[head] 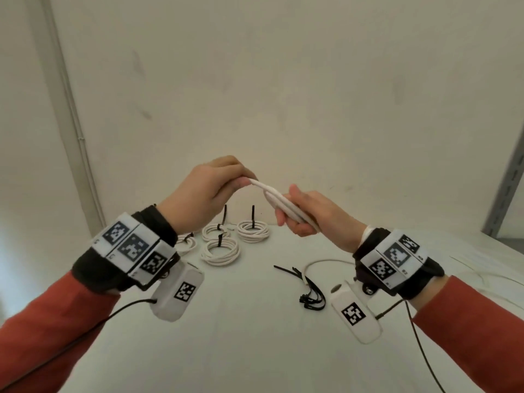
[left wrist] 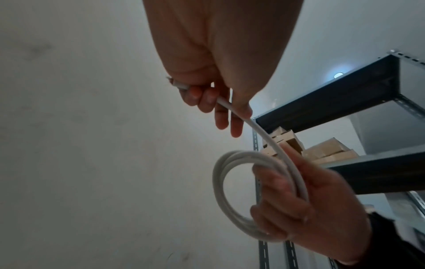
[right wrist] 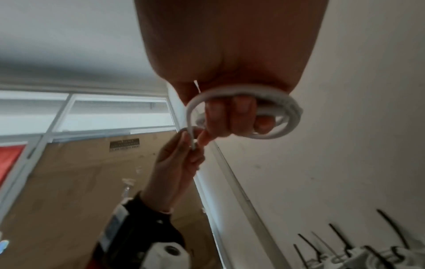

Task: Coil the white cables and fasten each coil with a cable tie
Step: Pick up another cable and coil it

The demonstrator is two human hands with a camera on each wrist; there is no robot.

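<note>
Four tied coils [head: 221, 252] lie on the tabletop [head: 255, 336] at about 11 o'clock from the hands' position, each cinched with a black tie whose tail stands up. A fifth white cable [head: 279, 201] is held in the air above the tabletop centre: the right hand [head: 310, 215] has its fingers curled through and around the gathered loops, while the left hand [head: 208, 191] pinches the free end between thumb and fingertips, drawing it over the coil. Judged from this, coiling of this cable is nearly complete and its tie is not yet applied. A bunch of loose cable ties [head: 304, 287] lies at 5 o'clock of the held coil, crossed by a further loose cable [head: 323, 263], which appears uncoiled. The wall stands close behind the tied coils at 12 o'clock; a shelving upright [head: 507, 188] stands at 3 o'clock. Open room remains on the near tabletop.
</note>
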